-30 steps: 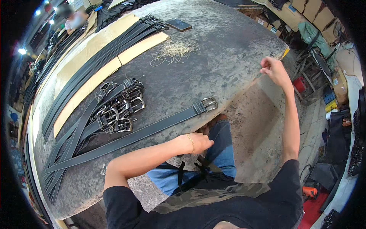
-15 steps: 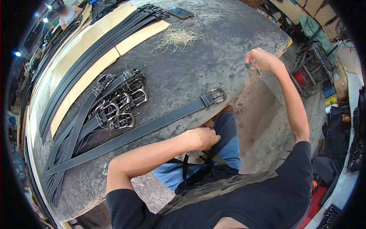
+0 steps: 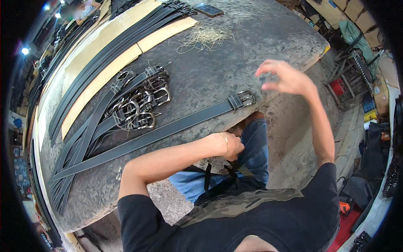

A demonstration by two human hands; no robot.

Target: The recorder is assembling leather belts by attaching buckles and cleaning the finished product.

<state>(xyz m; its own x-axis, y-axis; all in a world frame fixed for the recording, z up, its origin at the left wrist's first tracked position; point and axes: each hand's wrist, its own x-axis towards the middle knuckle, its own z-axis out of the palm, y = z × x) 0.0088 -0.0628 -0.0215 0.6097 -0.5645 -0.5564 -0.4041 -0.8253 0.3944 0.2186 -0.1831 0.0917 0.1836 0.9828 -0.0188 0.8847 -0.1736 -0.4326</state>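
Observation:
My right hand [image 3: 285,77] is raised over the right edge of the worktable, fingers curved and apart, slightly blurred, with nothing visible in it. My left hand [image 3: 234,148] is closed at the table's near edge, above my jeans; anything inside the fingers is hidden. Between the two lies a dark belt [image 3: 168,129] with pale edge stitching, stretched diagonally across the table. Its metal buckle [image 3: 247,98] points toward the right hand. Left of it sits a heap of buckled belts [image 3: 140,103], their buckle ends tied with pale thread and their straps fanning toward the near left.
Long dark straps [image 3: 113,59] lie in a row on cardboard [image 3: 168,35] at the far left. A tangle of pale thread [image 3: 208,37] and a phone [image 3: 208,9] are at the back. On the floor at right are a red container [image 3: 337,87] and boxes. Another person sits far left.
The small green-and-red tool no longer shows in my right hand, whose fingers have spread as it moved slightly nearer. My left hand stays closed. The whole view has shifted a little.

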